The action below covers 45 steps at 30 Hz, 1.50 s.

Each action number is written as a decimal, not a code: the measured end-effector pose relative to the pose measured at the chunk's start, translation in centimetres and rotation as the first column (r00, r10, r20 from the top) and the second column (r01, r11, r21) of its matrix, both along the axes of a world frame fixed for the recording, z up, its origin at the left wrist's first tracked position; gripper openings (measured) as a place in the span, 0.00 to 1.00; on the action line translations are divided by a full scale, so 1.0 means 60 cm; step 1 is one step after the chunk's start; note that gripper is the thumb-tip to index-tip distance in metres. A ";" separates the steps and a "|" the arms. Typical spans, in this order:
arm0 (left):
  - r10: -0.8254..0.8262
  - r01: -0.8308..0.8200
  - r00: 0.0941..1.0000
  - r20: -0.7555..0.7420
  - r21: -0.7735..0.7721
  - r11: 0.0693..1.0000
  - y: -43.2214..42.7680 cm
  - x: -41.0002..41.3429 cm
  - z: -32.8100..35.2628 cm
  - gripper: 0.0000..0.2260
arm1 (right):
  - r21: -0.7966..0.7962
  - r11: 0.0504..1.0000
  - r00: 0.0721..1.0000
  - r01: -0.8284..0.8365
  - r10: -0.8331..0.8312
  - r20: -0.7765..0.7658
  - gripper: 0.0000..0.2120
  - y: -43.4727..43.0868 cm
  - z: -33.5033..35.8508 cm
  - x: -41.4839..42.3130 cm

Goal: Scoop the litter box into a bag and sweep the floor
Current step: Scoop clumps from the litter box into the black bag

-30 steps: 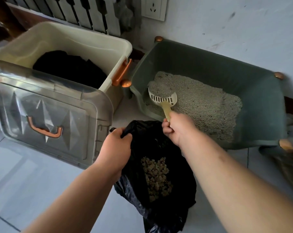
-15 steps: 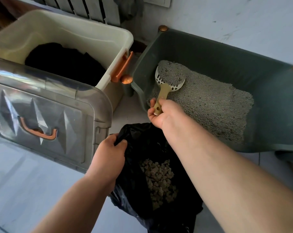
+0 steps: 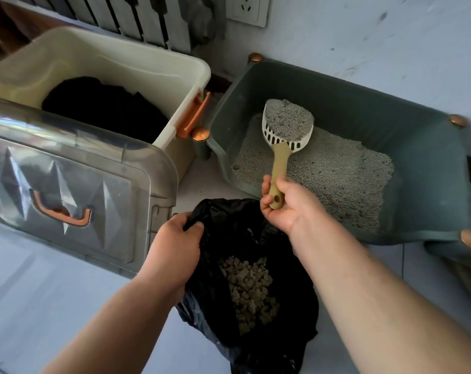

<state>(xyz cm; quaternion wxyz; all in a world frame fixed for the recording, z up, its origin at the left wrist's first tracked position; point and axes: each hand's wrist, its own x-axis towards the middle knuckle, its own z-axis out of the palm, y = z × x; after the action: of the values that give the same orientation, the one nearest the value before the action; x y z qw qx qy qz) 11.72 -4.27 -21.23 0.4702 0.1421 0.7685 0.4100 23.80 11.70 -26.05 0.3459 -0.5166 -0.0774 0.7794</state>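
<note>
I am gripping the tan handle of the scoop (image 3: 280,163) in my right hand (image 3: 288,203), fingers curled round its end. I am holding its slotted white head, heaped with grey litter (image 3: 336,174), above the left part of the green litter box (image 3: 417,147). The box is sitting on the tiled floor (image 3: 40,306) against the wall (image 3: 363,36). My left hand (image 3: 175,244) is pinching the rim of the black bag (image 3: 210,292), holding its mouth open just in front of the box. Brownish clumps (image 3: 250,287) are lying inside the bag. To the left, a cream bin (image 3: 121,58) is holding dark cloth (image 3: 102,109), and a clear lid (image 3: 80,171) is resting tilted in front of it.
</note>
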 end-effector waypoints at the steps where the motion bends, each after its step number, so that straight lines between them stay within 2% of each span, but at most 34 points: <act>1: 0.001 -0.001 1.000 -0.003 0.003 1.000 -0.001 0.001 0.002 0.11 | 0.020 1.000 1.000 -0.003 0.003 0.020 0.08 -0.004 0.000 0.012; 12: -0.031 0.033 0.999 -0.040 0.041 0.999 0.000 0.026 0.027 0.11 | 0.117 0.984 0.961 -0.134 0.101 0.256 0.10 -0.044 0.021 0.116; 28: -0.063 0.064 0.997 -0.041 0.041 0.997 -0.001 0.059 0.039 0.10 | 0.043 0.985 0.950 -0.169 0.151 0.275 0.07 -0.090 0.049 0.186; 35: -0.061 0.063 0.997 -0.052 0.038 0.997 0.000 0.062 0.041 0.10 | 0.076 0.976 0.931 -0.206 0.171 0.321 0.08 -0.122 0.062 0.206; 41: 0.001 0.001 0.999 -0.041 0.037 0.999 -0.002 0.055 0.050 0.07 | 0.160 0.939 0.884 -0.304 0.215 0.415 0.09 -0.184 0.085 0.238; 45: 0.046 -0.044 0.998 -0.038 0.037 0.998 -0.006 0.049 0.051 0.09 | 0.203 0.865 0.786 -0.459 0.289 0.546 0.12 -0.234 0.092 0.261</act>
<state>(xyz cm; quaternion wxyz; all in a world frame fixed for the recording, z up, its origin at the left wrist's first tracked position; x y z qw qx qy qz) 14.65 -4.64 -18.16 0.4431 0.1412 0.7730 0.4314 39.46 -2.33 -20.55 0.2305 -0.6093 -0.3934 0.6487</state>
